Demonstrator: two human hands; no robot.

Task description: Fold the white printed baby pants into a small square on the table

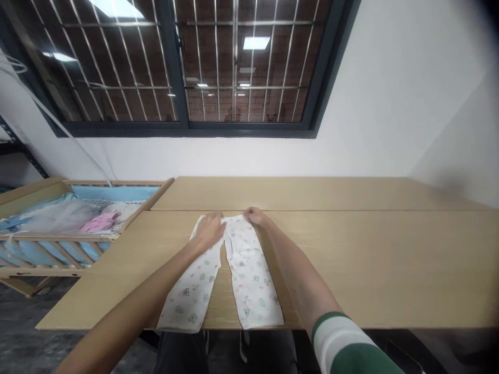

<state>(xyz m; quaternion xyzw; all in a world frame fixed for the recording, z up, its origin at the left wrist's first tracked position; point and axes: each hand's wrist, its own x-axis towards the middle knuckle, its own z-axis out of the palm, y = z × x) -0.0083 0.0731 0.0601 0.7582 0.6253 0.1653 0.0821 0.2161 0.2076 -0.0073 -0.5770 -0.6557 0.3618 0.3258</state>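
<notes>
A small pair of white baby trousers [249, 280] with a pale printed pattern lies flat on the wooden table [390, 259], legs pointing toward me and waistband at the far end. My left hand [210, 229] rests flat on the left part of the waistband, fingers stretched out. My right hand [254, 214] is curled at the right corner of the waistband, fingers pinched on the cloth. Both forearms reach over the trouser legs.
A wooden baby cot [58, 244] stands to the left of the table, holding blue bedding, white netting and a pink garment [99, 222]. A white wall with a barred window [187, 67] lies behind the table. Dark floor shows below the near table edge.
</notes>
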